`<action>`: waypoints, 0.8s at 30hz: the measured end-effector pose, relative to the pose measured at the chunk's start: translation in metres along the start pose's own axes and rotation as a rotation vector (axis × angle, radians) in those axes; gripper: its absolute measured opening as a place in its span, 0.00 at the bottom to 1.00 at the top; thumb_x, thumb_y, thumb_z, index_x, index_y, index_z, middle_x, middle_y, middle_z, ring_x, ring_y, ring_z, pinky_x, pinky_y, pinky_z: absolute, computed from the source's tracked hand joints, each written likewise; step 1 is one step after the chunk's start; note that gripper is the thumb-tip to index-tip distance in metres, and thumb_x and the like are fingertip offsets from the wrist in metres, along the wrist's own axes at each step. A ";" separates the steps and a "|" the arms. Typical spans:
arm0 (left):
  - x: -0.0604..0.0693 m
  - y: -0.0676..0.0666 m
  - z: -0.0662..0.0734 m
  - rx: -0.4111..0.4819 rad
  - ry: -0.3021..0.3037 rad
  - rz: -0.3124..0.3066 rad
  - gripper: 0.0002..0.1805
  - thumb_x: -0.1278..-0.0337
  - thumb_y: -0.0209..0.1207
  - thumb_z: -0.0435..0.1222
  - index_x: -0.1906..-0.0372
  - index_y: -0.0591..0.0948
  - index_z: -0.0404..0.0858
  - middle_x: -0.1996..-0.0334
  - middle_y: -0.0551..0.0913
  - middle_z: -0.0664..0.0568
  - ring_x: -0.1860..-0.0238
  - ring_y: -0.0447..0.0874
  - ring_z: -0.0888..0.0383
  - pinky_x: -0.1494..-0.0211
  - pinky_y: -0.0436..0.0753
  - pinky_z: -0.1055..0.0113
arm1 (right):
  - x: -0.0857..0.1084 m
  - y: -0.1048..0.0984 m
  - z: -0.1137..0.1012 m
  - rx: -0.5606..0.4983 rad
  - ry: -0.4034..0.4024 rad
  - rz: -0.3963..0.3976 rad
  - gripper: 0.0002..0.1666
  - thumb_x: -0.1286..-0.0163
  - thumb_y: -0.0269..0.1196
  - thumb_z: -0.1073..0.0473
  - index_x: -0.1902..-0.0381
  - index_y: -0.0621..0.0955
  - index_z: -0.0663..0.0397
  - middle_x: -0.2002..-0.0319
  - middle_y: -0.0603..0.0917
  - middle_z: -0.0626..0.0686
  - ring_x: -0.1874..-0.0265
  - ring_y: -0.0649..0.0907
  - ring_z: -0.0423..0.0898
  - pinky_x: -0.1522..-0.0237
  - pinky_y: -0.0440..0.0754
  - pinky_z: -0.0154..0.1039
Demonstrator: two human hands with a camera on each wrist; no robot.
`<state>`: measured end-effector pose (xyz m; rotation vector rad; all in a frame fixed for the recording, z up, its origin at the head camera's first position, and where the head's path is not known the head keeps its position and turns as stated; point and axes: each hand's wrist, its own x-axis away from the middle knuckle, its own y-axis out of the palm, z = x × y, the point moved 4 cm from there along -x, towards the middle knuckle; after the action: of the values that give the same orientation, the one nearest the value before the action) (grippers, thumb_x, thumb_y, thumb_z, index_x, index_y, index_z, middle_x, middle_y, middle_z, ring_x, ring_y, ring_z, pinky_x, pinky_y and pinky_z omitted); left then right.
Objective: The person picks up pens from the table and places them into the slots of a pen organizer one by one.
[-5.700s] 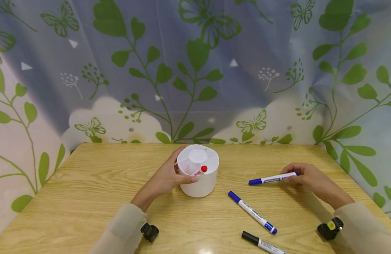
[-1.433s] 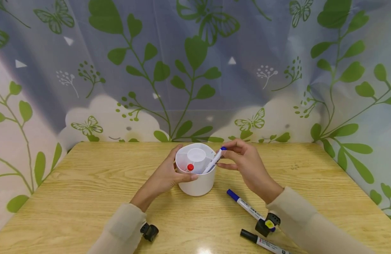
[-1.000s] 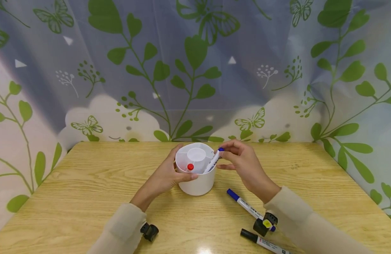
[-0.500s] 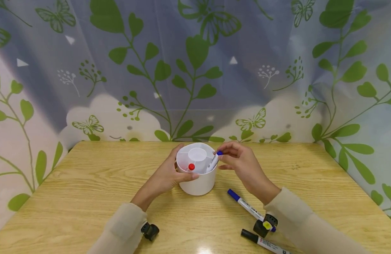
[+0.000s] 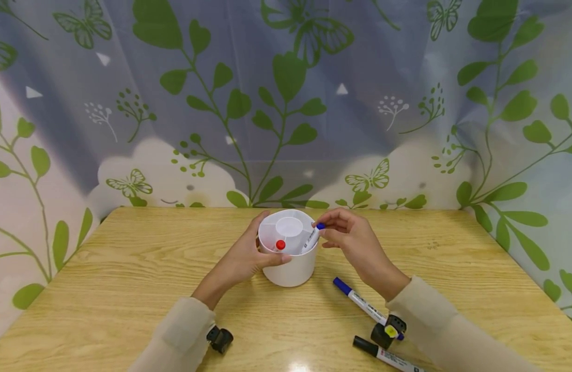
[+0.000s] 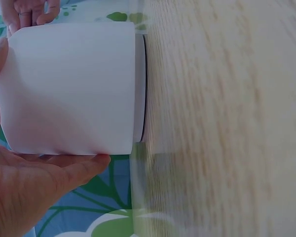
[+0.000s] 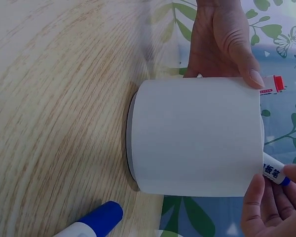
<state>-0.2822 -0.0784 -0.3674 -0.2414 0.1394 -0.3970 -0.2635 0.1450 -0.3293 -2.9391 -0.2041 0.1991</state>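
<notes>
My left hand [image 5: 241, 253] grips a white round pen holder [image 5: 290, 271] from its left side, the thumb across the front near the rim. In the head view the holder stands on the table, with a raised round cup in its middle and dividers around it. A marker with a red end [image 5: 280, 245] leans in its front left compartment. My right hand [image 5: 355, 243] pinches the blue end of a white whiteboard marker [image 5: 311, 238], whose lower part is inside the right compartment. In the right wrist view this marker [image 7: 272, 170] sticks out past the rim between thumb and fingers.
On the wooden table [image 5: 127, 289], a blue-capped marker [image 5: 362, 305] lies right of the holder, partly hidden by the right wrist camera [image 5: 385, 330]. A black-capped marker [image 5: 383, 354] lies nearer the front edge. A leaf-patterned curtain [image 5: 286, 129] hangs behind.
Since the earliest frame, my right hand has brought the blue marker from the table's right side into the holder. Over the last second it has sunk slightly deeper. The left hand stays on the holder.
</notes>
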 end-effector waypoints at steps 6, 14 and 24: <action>-0.001 0.000 0.000 0.000 -0.011 -0.002 0.61 0.47 0.78 0.33 0.16 0.49 0.44 0.29 0.73 0.44 0.32 0.77 0.47 0.27 0.75 0.49 | 0.004 -0.004 -0.003 0.022 -0.014 0.007 0.18 0.25 0.62 0.69 0.39 0.79 0.66 0.42 0.84 0.65 0.50 0.86 0.44 0.48 0.88 0.42; 0.001 -0.005 0.000 0.001 -0.036 -0.019 0.62 0.45 0.77 0.33 0.15 0.47 0.43 0.24 0.67 0.43 0.25 0.71 0.43 0.25 0.73 0.47 | 0.017 -0.022 -0.007 0.050 0.001 0.026 0.22 0.22 0.62 0.64 0.33 0.76 0.60 0.40 0.83 0.62 0.47 0.86 0.41 0.46 0.87 0.40; 0.004 -0.012 -0.001 -0.008 -0.021 -0.055 0.55 0.44 0.76 0.34 0.17 0.55 0.48 0.24 0.66 0.46 0.21 0.65 0.40 0.27 0.76 0.45 | 0.038 -0.045 -0.001 0.082 0.067 0.041 0.22 0.23 0.64 0.61 0.35 0.76 0.62 0.47 0.87 0.53 0.50 0.87 0.41 0.48 0.89 0.42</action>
<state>-0.2829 -0.0908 -0.3661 -0.2572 0.1136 -0.4483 -0.2315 0.1944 -0.3244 -2.8650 -0.1226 0.1113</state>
